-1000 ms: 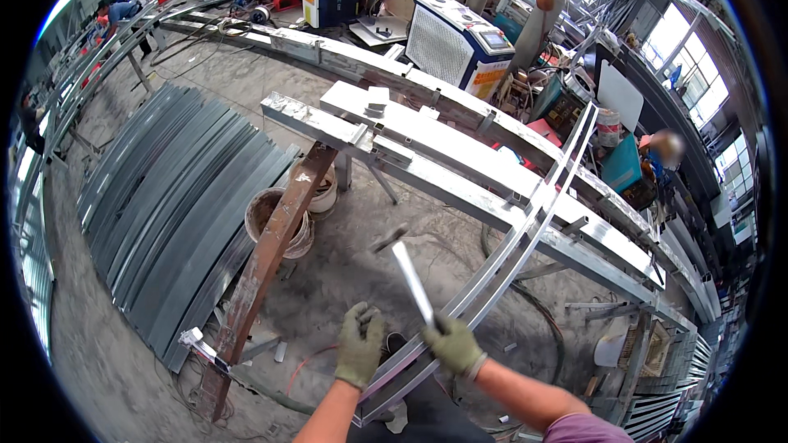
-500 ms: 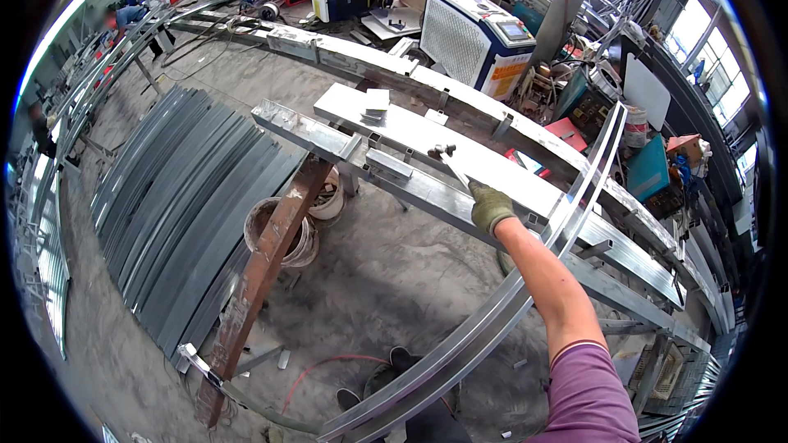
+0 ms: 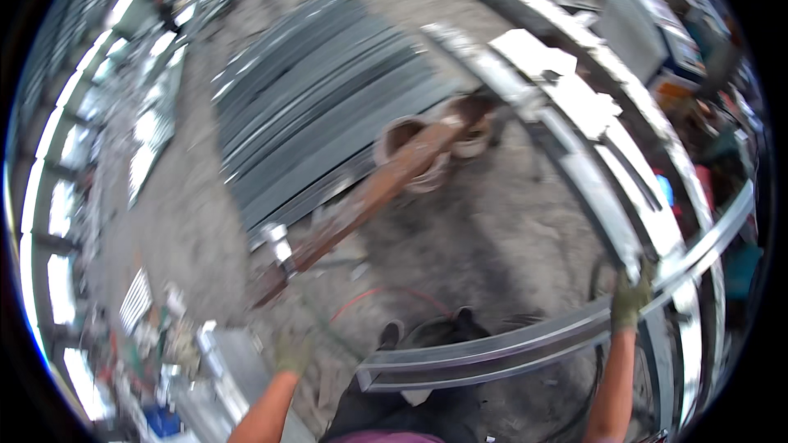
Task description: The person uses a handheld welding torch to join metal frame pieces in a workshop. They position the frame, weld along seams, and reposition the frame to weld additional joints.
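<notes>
My right hand (image 3: 630, 299), in a green glove, overlaps a long bright metal rail (image 3: 492, 354) with raised edges. Blur hides whether its fingers close round the rail or only touch it, and no tool can be made out in it. Lower left, my gloved left hand (image 3: 294, 351) is held out, apart from the rail; its smeared fingers look stretched, with nothing visible in them. The rail crosses in front of my body and over a silvery bench beam (image 3: 587, 176) at the right.
A rusty brown beam (image 3: 377, 197) slants across the middle beside buckets (image 3: 406, 135). Dark grey metal strips (image 3: 328, 90) lie behind on the floor. White pieces (image 3: 546, 57) rest on the bench at the right. A red hose (image 3: 369, 297) lies near my feet.
The view has turned left. My right hand, which held a pale-handled tool with a dark head above the bench, is now at the rail. My left hand has come into view.
</notes>
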A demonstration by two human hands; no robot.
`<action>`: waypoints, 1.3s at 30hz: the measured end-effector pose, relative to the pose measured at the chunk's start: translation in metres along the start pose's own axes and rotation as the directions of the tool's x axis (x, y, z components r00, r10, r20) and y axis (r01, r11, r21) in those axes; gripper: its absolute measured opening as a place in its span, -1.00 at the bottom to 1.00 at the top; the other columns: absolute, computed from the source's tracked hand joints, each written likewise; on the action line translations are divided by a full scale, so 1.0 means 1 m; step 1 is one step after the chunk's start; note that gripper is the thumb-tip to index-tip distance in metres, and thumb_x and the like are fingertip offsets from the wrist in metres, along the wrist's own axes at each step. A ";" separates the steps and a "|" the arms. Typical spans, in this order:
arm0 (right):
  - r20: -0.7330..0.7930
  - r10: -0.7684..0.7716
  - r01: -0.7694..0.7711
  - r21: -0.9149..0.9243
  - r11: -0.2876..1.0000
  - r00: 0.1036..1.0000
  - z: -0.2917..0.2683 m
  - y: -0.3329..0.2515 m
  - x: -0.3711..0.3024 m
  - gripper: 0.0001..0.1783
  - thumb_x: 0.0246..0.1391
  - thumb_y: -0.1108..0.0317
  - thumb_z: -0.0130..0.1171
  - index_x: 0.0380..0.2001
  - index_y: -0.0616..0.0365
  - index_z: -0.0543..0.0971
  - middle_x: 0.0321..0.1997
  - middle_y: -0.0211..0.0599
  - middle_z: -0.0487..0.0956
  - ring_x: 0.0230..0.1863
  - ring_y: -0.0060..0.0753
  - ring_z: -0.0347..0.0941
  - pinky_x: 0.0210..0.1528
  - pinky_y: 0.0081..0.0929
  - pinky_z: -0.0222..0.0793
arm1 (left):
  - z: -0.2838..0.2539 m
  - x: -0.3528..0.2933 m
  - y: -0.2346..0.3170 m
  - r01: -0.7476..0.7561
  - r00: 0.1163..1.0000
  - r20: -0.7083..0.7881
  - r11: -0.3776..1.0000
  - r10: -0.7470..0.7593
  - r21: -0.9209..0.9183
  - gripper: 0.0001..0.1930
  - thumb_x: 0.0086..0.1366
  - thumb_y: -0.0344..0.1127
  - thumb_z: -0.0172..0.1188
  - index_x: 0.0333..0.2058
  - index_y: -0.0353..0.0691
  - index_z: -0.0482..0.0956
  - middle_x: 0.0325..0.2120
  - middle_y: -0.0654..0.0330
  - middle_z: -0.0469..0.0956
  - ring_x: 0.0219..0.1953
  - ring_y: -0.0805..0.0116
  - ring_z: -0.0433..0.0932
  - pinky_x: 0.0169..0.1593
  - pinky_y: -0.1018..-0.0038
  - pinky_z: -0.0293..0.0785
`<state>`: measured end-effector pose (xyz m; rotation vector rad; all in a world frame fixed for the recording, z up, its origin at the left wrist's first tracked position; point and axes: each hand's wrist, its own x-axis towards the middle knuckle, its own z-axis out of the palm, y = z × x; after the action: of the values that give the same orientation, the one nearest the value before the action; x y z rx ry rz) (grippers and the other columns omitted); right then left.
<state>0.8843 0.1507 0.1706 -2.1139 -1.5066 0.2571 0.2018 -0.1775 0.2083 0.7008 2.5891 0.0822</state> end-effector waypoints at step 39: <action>0.125 0.694 -0.678 -0.150 0.720 0.709 -0.033 -0.030 -0.352 -0.48 0.03 0.14 0.34 -0.02 0.27 0.65 0.00 0.24 0.71 0.11 0.23 0.64 0.20 -0.06 0.53 | 0.063 0.251 -0.067 -0.095 0.995 -0.056 0.787 0.077 -0.610 -0.37 0.20 -0.43 0.38 0.22 -0.52 0.42 -0.06 -0.05 0.60 -0.09 0.03 0.61 0.07 0.24 0.53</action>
<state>0.7469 -0.1767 0.1635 -2.7202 -0.7325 0.6628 0.0064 -0.1161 0.0372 0.5602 2.3299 0.9267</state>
